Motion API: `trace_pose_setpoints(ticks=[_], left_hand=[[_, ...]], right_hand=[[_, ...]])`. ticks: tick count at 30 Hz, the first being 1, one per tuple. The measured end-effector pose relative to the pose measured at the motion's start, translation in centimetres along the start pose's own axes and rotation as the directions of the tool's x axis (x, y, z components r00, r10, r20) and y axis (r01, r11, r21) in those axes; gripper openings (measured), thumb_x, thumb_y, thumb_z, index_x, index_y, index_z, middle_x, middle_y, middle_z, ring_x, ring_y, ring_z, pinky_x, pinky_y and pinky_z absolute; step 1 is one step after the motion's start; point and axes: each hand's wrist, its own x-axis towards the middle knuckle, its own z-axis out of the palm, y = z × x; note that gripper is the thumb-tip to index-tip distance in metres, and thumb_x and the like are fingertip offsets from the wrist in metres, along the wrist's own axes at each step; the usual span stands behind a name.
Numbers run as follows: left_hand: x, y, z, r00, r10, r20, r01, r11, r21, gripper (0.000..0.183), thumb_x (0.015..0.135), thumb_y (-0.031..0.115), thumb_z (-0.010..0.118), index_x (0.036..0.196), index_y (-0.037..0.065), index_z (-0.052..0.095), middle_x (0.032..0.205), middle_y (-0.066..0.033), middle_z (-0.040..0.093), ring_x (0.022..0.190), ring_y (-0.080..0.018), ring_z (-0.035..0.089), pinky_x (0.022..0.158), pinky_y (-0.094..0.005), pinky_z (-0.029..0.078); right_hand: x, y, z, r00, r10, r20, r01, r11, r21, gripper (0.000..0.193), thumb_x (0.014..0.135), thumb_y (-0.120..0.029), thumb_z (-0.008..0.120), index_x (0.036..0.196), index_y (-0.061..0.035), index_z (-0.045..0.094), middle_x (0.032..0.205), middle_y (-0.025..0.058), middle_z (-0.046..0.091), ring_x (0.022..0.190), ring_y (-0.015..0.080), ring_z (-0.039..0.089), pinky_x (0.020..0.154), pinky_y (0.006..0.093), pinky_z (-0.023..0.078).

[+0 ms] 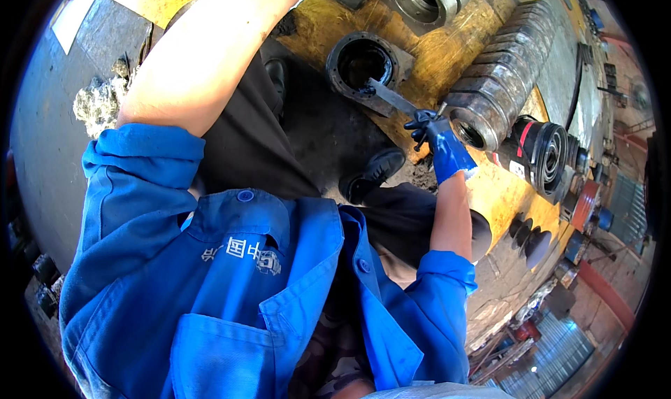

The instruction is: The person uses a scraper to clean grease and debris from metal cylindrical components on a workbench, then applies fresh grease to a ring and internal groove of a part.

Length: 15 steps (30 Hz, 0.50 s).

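My right hand [433,134], in a blue glove with dark, stained fingers, is closed around a flat metal blade [393,97], perhaps a scraper or a file. The blade points up and left. Its tip lies over the rim of a round, flanged metal housing [341,72], whose bore is dark and looks greasy. My left arm is bare below the rolled blue sleeve and reaches past the top edge, so the left hand is out of the picture. Just right of my right hand lies a long ribbed metal cylinder [500,67].
Another metal housing [414,6] sits at the top on the yellow, stained surface [458,46]. Black ringed parts [549,158] stand at the right. A bundle of whitish rags [101,104] lies left of my left arm. My black shoes [374,174] are below the housing.
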Motion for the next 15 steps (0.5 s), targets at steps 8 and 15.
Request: trace_pose_setpoints(ticks=[8, 15], left_hand=[[0.0, -0.2, 0.5, 0.998, -0.068, -0.012, 0.064, 0.978, -0.197, 0.036, 0.092, 0.023, 0.048, 0.124, 0.012, 0.06, 0.131, -0.0006, 0.054, 0.133, -0.0206, 0.036, 0.111, -0.0357, 0.029], [0.1, -0.6, -1.7, 0.998, 0.053, 0.043, -0.054, 0.998, 0.035, 0.037, 0.092, 0.023, 0.048, 0.125, 0.014, 0.06, 0.129, 0.0019, 0.055, 0.133, -0.0204, 0.035, 0.112, -0.0359, 0.028]], right_hand=[[-0.5, -0.4, 0.4, 0.998, 0.01, 0.067, -0.023, 0.981, 0.192, 0.032, 0.094, -0.03, 0.06, 0.111, -0.0031, 0.06, 0.094, 0.0181, 0.07, 0.055, 0.0155, 0.058, 0.05, 0.0339, 0.05], [-1.4, -0.3, -0.4, 0.997, -0.026, 0.079, 0.001, 0.955, 0.297, 0.036, 0.094, -0.035, 0.06, 0.114, -0.005, 0.059, 0.096, 0.0154, 0.07, 0.058, 0.0138, 0.055, 0.056, 0.0331, 0.05]])
